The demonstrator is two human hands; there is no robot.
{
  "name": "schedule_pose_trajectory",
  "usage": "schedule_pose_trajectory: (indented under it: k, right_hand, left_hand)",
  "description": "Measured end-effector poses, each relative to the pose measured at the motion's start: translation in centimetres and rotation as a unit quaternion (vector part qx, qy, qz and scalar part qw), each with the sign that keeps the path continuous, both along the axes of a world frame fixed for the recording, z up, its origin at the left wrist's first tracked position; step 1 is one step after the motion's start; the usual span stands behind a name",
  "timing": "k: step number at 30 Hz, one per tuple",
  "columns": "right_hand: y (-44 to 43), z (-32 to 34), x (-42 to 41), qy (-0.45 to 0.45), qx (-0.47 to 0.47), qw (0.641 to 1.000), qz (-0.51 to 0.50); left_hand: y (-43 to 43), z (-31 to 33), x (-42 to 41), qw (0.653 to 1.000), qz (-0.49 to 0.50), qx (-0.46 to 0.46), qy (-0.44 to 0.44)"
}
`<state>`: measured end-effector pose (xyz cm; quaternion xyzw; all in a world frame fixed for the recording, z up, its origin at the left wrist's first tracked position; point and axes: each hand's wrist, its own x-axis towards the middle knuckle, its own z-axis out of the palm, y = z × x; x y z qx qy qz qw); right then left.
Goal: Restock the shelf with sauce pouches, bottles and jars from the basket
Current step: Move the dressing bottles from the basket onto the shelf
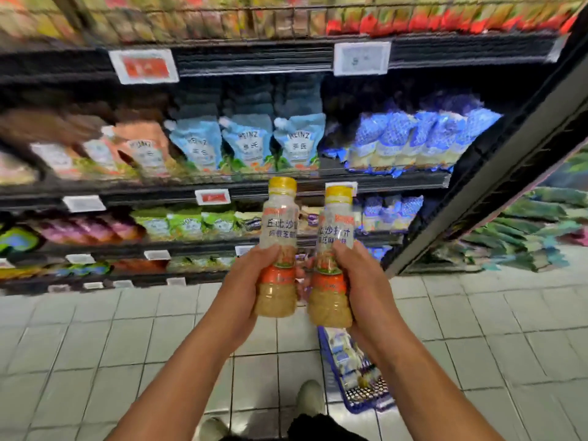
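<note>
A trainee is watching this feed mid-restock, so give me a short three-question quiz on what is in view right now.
1. True or false: the left hand holds nothing.
2. The caps of the left bottle and the right bottle are: A red, B yellow, C black?
3. Fill in: the blue basket stands on the ____.

Key
1. False: it grips the left bottle, just as the right hand grips the right bottle.
2. B.
3. The floor.
</note>
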<state>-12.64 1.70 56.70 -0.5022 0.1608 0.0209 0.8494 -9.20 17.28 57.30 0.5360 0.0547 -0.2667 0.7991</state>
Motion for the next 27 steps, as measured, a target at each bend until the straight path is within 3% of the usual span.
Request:
schedule_pose_trajectory:
  k: [11,27]
  right_hand:
    - [20.4,1.1,1.3,0.001,-0.041,0.977,0.208]
    - [46.2,2.9,-1.0,-0.002,-0.057,0.922,0.383]
  left_hand:
    - [21.4,0.6,-5.4,0.979,0.201,-0.013,-0.008]
    - [45.1,1.3,-13.4,0.914,0.405,-0.001,-0.036]
